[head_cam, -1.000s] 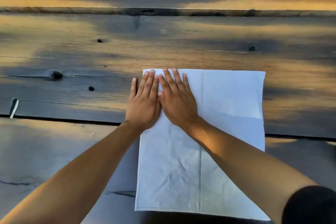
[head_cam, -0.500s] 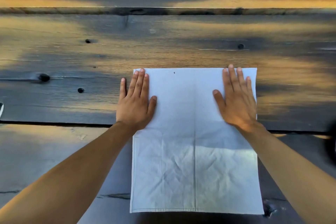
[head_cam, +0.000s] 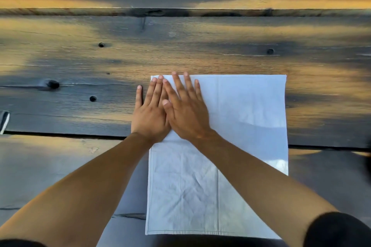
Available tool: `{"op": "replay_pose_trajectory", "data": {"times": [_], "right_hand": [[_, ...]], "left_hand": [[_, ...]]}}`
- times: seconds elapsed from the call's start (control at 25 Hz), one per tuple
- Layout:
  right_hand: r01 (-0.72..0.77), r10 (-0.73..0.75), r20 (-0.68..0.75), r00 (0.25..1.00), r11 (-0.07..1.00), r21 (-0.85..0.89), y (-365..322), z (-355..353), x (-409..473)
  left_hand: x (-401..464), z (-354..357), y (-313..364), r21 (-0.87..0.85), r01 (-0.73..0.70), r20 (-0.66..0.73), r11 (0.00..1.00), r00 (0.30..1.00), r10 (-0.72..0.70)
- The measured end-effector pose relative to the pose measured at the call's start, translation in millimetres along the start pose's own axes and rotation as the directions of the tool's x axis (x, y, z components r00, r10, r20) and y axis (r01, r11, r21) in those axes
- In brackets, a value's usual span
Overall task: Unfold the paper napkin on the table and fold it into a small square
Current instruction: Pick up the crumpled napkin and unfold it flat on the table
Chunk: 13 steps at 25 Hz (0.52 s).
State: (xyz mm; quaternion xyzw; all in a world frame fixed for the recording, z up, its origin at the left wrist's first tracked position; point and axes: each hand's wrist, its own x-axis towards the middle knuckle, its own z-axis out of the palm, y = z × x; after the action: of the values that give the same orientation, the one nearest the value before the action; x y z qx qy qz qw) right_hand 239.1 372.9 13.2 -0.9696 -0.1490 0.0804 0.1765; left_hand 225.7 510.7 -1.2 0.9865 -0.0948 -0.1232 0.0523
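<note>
A white napkin (head_cam: 247, 118) lies spread flat on the wooden table (head_cam: 180, 52), a tall rectangle with a vertical crease down its middle and wrinkles in its near half. My left hand (head_cam: 149, 112) rests flat on the napkin's far left edge, its little finger on bare wood. My right hand (head_cam: 185, 112) lies flat on the napkin right beside it, partly over the left hand's thumb side. Both hands have fingers stretched out and hold nothing. My right forearm crosses the napkin's near right part and hides it.
The table is made of dark weathered planks with knots and small holes (head_cam: 101, 44). A gap between planks (head_cam: 60, 134) runs left to right under my wrists. A small pale object (head_cam: 4, 121) shows at the left edge. The table's far edge (head_cam: 180, 12) runs across the top.
My right hand slid from the napkin's far left out to its far right, then came back left beside my left hand. My left hand stayed put.
</note>
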Motion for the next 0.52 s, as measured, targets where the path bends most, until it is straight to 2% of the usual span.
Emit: {"op": "replay_pose_trajectory", "data": {"times": [0.08,0.24,0.4,0.52], "right_hand": [[0.002,-0.001,0.045,0.999,1.0,-0.022,2,9,3],[-0.015,0.026,0.056,0.998,0.983,-0.182,78,-7,-24],[-0.202,0.217,0.037,0.975,0.95,-0.239,171,-42,-61],[-0.311,0.32,0.008,0.947,0.927,-0.21,196,-52,-74]], "left_hand": [[1,1,-1,-0.001,-0.002,0.001,1.0,1.0,0.002],[0,2,-3,-0.014,-0.011,-0.017,1.0,1.0,0.011],[0,3,-3,-0.018,-0.021,-0.016,1.0,1.0,0.02],[0,4,-2,-0.009,-0.019,-0.021,1.0,1.0,0.019]]}}
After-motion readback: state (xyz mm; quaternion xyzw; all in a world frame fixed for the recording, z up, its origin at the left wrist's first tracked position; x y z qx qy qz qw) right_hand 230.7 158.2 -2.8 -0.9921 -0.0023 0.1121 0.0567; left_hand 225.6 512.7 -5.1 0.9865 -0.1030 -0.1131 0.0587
